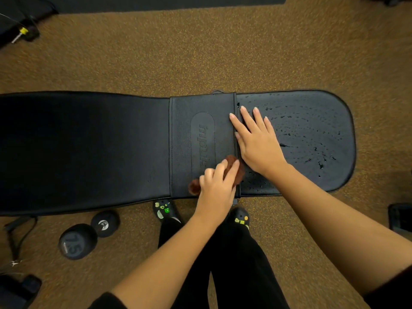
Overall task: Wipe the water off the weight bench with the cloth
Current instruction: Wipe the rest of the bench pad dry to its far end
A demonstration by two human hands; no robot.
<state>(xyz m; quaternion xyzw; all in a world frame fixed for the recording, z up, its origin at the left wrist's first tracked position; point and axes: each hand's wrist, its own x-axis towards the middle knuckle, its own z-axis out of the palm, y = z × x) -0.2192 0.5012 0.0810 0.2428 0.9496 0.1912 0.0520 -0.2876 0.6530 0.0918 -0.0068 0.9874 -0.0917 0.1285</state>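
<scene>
Most of the water (312, 134) lay beaded on the weight bench (89, 148), on the pad to the right of the seam (235, 101), with droplets scattered out to the rounded end. The left hand (217, 188) gripped the brown cloth (233, 160), bunched under curled fingers just left of the seam, at its near end. The right hand (256, 139) rested flat and held nothing, fingers straight and spread. Its palm sat just right of the seam and its index fingertip reached across it.

The cloth looked soft, light and limp, so it would probably fold or drag. A bunched hold from above, pressing down through the fingers, seemed the surest. The pad looked smooth and probably slick when wet, and the droplets would likely smear unless the cloth was pressed flat.
</scene>
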